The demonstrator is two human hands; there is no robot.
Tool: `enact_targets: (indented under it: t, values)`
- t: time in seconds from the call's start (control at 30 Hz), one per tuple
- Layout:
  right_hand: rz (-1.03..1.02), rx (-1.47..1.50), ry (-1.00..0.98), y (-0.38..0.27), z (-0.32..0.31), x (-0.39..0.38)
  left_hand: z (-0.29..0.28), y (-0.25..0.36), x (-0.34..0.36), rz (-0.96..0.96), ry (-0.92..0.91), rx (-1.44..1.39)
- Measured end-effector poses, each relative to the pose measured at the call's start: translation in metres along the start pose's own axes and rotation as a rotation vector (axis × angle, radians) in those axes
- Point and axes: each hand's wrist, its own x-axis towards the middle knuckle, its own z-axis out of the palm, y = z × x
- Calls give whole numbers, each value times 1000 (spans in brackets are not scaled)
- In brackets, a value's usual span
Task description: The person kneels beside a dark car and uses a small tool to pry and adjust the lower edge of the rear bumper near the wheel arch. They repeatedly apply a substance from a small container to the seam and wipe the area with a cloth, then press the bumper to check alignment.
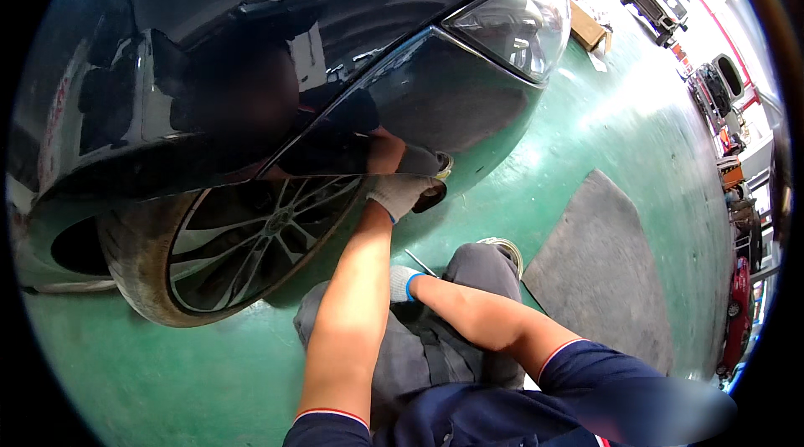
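My left hand [394,194], in a grey knit glove, is at the lower edge of the dark, glossy car body [209,20], just beside the wheel [266,229]; its fingers are partly hidden against a dark part. My right hand [402,284], gloved in grey with a blue cuff, is low over my lap, mostly behind my left forearm; its fingers are hidden. Near it a thin metal rod [419,261] lies at a slant by my grey-trousered knee [477,267]. I cannot tell whether the right hand holds it. A glossy lamp [502,24] sits above on the car's corner.
A grey mat [599,271] with a pointed corner lies on the green floor [628,137] to my right. A cardboard box [586,24] stands beyond the car. Along the far right are a white vehicle [657,3], a red car [735,313] and other equipment.
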Motion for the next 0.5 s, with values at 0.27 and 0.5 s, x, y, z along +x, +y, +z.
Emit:
enact_targets:
  t: [0.27,0.5]
  values:
    - [2,50,-10,0,18,4,4,-26,-7,306,53,447]
    - [436,-216,-131,137,90,-39,-19,16,16,363,-1,-193]
